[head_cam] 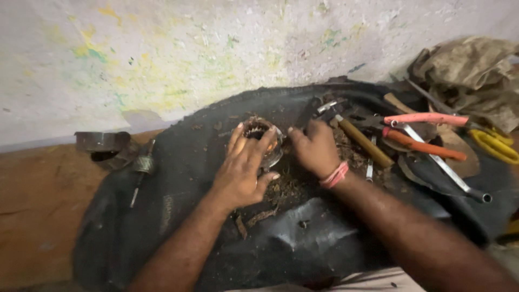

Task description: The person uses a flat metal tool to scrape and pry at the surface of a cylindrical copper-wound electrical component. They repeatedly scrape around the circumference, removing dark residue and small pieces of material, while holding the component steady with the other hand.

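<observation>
A round metal motor part with copper windings (258, 131) sits on a black rubber sheet (178, 162). My left hand (244, 166) rests over the part, fingers spread on its rim and holding it down. My right hand (315, 149), with a pink thread band at the wrist, touches the part's right side, fingers curled against it; whether it holds a small tool is hidden. Brown dirt and debris (281, 186) lie around the part.
To the right lie pliers with orange-pink handles (427, 119), a second orange handle (424, 146), a brass-coloured handle (365, 141), a metal wrench (443, 167), yellow-handled cutters (494, 145) and a dirty cloth (470, 70). At left are a rotor shaft (141, 167) and a metal casing (105, 145). A painted wall stands behind.
</observation>
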The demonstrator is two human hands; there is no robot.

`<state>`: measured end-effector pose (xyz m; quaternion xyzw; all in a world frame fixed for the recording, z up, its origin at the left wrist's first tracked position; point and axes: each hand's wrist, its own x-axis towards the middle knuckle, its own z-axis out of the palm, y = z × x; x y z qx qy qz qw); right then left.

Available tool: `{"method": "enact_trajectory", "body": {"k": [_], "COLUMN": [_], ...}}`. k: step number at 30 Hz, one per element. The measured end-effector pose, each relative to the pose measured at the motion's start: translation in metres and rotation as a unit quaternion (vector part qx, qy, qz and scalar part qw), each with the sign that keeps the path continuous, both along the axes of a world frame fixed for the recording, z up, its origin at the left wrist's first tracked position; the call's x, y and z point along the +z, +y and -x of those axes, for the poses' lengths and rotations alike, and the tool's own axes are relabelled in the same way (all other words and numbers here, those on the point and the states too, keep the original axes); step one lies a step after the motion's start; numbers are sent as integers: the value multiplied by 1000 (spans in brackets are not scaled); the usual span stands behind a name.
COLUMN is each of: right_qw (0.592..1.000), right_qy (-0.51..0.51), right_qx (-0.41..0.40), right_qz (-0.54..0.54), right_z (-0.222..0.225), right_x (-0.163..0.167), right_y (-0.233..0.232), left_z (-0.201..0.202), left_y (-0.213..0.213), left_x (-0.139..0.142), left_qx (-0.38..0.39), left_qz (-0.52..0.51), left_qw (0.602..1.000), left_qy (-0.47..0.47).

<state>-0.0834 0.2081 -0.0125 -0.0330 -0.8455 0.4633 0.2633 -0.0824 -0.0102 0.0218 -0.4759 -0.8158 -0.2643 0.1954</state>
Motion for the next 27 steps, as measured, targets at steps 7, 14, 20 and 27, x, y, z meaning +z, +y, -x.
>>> {"method": "enact_trajectory", "body": {"k": [7,14,20,27], "right_qw": [994,996,1000,985], "right_qy": [-43,26,-6,-23], "right_qx": [8,62,-19,115], "right_qz": [104,62,23,127], "right_z": [12,0,8,-10], "right_x": [0,-5,-5,-2], "right_y": [4,-9,-3,-13], "left_z": [-3,2,1,5], "left_y": [-1,-1,-4,-3], "left_x": [6,4,1,-2], "left_qx": [11,-1,12,4], "left_qz": [17,5,12,11], "left_qw": [1000,1000,1000,1000], "left_qy": [-19,8,-16,-19]}}
